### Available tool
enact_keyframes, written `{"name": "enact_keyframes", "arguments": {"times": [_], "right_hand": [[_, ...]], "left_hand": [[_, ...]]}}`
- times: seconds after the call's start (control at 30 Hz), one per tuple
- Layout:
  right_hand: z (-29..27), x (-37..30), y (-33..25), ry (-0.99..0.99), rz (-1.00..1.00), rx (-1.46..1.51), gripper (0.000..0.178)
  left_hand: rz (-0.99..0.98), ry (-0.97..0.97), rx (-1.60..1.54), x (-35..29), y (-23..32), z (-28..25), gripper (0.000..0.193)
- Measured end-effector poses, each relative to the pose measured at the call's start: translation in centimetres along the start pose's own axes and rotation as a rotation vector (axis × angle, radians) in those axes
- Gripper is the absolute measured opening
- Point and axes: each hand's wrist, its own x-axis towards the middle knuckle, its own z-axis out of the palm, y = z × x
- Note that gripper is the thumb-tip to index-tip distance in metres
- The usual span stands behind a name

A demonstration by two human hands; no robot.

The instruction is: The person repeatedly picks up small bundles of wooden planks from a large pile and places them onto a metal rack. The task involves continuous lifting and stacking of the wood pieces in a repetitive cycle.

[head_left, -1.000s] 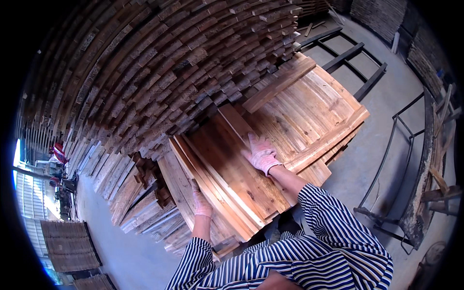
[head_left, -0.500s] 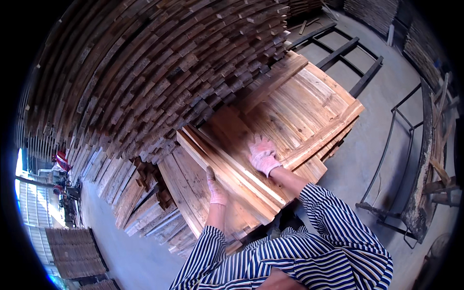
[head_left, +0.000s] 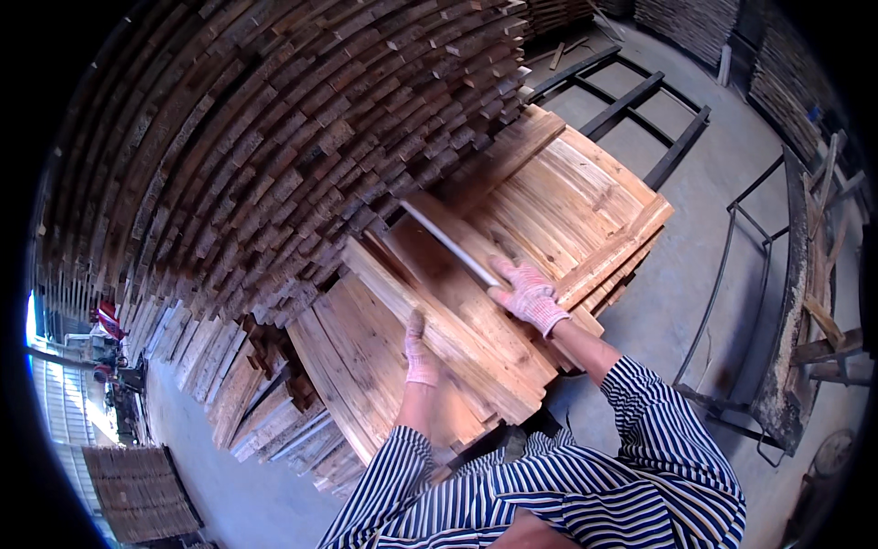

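My right hand [head_left: 532, 297], in a pink-and-white work glove, grips the near end of a wooden plank [head_left: 448, 240]. That plank is tilted up, its pale edge facing me. My left hand [head_left: 421, 352], gloved with a darkened fingertip, holds the left side of another light plank [head_left: 457, 343], which also stands tilted. Some of its fingers are hidden by the wood. Between the hands, brown planks [head_left: 439, 274] lie side by side. To the right, the pile carries a layer of joined light boards [head_left: 558, 206] with crosswise battens.
A tall stack of dark planks [head_left: 274, 156] rises at the left and back. Lower planks [head_left: 334, 334] lie left of my left hand. A dark metal frame [head_left: 631, 105] is on the floor at the far right; a metal-legged rack [head_left: 782, 302] holding wood scraps stands nearer.
My right hand has gone from resting spread on the boards to gripping a plank, whose edge is now raised. My left hand stays at its plank. The whole view has shifted slightly.
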Motion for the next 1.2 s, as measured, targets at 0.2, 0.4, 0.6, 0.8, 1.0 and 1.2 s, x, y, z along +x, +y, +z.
{"name": "enact_keyframes", "arguments": {"times": [0.2, 0.4, 0.6, 0.8, 1.0, 1.2], "right_hand": [[5.0, 4.2, 2.4, 0.065, -0.167, -0.284, 0.051], [0.1, -2.1, -5.3, -0.065, -0.310, -0.078, 0.068], [-0.9, 0.5, -1.0, 0.039, -0.341, 0.008, 0.078], [-3.8, 8.1, 6.6, 0.109, -0.197, -0.385, 0.054], [3.7, 6.9, 2.5, 0.089, -0.146, -0.322, 0.057], [-0.4, 4.6, 3.3, 0.114, -0.338, 0.172, 0.081]], "left_hand": [[-0.066, 0.077, 0.101, 2.1, -0.4, 0.3, 0.065], [-0.175, -0.091, -0.114, -0.2, -1.6, 5.9, 0.098], [-0.175, -0.125, -0.183, 1.1, -2.2, 7.6, 0.075], [-0.188, -0.007, -0.131, 2.9, -3.1, 8.7, 0.066], [-0.222, -0.014, -0.144, 4.5, -3.1, 6.4, 0.070], [-0.099, -0.093, 0.088, 3.1, -3.6, 11.1, 0.089]]}}
